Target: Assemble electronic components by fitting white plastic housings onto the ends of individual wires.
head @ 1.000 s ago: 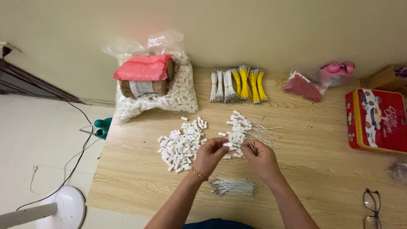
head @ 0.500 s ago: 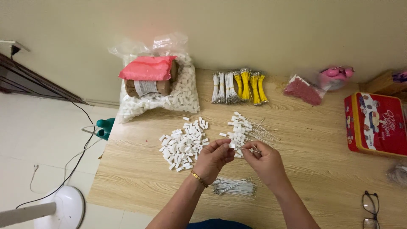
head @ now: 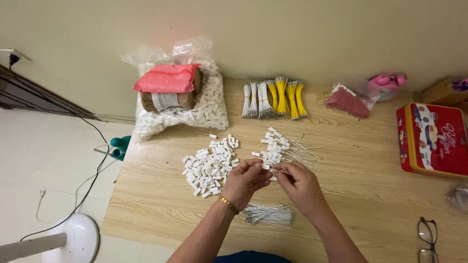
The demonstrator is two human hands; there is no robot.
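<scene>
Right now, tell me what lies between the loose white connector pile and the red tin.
In the head view, between the white connector pile and the red tin lie the wired connectors, then bare wooden table.

Plain beige wall point(head: 292, 34), wooden table point(head: 370, 195), pale floor point(head: 44, 160), perhaps tiled

Soft, even indoor light falls on the pale wooden tabletop point(head: 370, 160) with faint shadows and no glare, the view sharp centrally, slightly bowed and softer toward the edges.

Head camera, steep downward view (fairly near), wooden table point(head: 370, 160); wall beyond
</scene>
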